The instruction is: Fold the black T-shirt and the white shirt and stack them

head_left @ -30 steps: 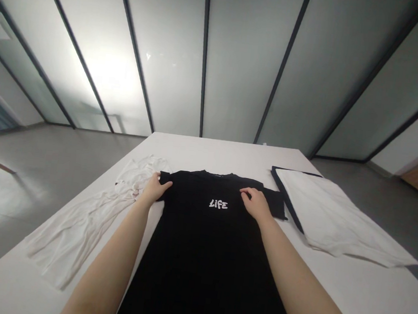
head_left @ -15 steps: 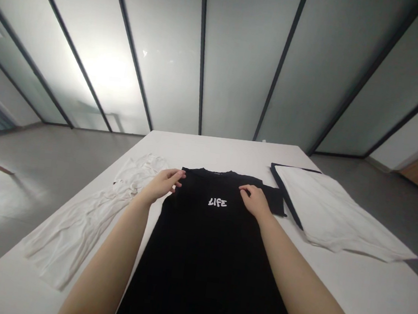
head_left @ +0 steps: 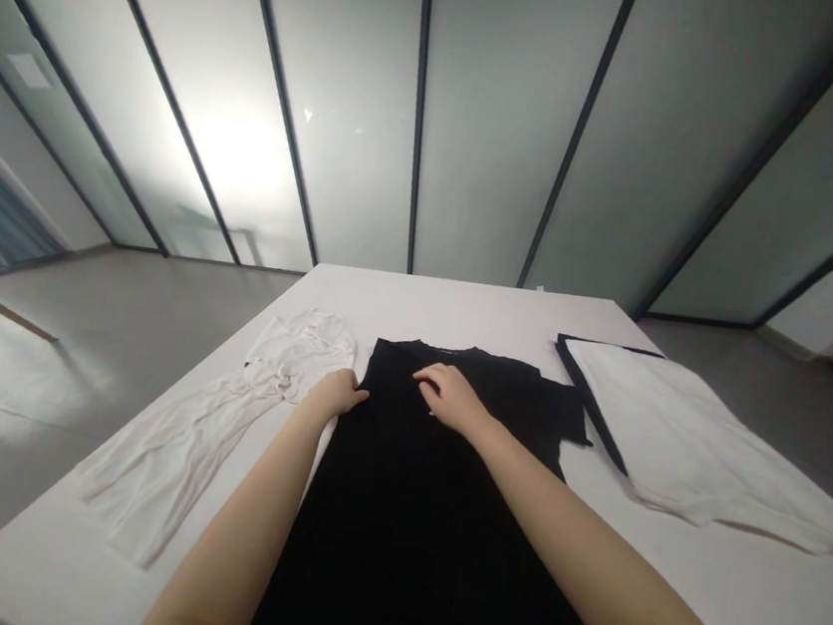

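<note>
A black T-shirt (head_left: 421,534) lies spread on the table with its collar at the far end. Its right sleeve sticks out flat, while the left one does not show. My left hand (head_left: 338,392) is closed on the shirt's left edge just below the shoulder, its fingertips partly hidden. Over the chest is my right hand (head_left: 453,397), fingers loosely bent and apart, holding nothing. It covers most of the white print; whether it touches the cloth I cannot tell.
On the left of the white table (head_left: 462,308) lies a crumpled white garment (head_left: 199,438). A flat white garment (head_left: 702,445) rests over a dark one (head_left: 593,413) at the right. Frosted glass panels (head_left: 498,121) stand behind.
My right hand has moved left across the chest, over the print. My left hand has come down slightly and closed on the shirt's edge. The view has shifted a little left.
</note>
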The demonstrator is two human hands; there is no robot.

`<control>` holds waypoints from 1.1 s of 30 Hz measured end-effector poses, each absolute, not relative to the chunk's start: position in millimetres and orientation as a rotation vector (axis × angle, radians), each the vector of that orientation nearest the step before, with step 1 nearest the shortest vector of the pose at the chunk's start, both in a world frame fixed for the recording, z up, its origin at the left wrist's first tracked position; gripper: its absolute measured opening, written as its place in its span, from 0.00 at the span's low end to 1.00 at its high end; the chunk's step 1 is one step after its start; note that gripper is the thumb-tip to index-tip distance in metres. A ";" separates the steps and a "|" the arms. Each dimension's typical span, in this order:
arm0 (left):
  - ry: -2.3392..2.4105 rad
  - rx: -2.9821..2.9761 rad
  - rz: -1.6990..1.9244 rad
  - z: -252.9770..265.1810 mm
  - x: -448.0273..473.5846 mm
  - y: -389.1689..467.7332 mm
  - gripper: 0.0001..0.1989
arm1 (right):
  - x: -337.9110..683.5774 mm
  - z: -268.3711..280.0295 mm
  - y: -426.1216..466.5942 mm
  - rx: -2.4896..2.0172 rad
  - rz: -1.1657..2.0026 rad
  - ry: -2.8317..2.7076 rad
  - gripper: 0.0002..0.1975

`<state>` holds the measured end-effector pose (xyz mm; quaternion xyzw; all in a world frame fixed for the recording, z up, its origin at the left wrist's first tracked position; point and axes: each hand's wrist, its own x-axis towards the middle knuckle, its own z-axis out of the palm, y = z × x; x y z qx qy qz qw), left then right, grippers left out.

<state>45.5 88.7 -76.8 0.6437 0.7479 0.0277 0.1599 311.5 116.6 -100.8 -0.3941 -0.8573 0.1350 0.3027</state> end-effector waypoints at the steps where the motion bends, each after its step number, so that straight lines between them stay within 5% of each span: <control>1: 2.149 1.843 0.062 -77.6 45.6 88.4 0.14 | 293.1 -98.0 116.2 -0.994 0.359 -2.312 0.15; 8: 2.143 1.887 -0.047 -77.3 38.4 82.8 0.13 | 195.9 -101.2 125.9 -1.005 0.300 -2.625 0.21; 18: 2.279 1.839 -0.101 -80.0 38.9 75.3 0.18 | 182.3 -119.1 171.5 -1.367 0.336 -2.592 0.33; 33: 2.367 2.003 0.204 -80.9 73.5 67.3 0.17 | 194.0 -111.5 135.1 -1.439 0.207 -2.484 0.20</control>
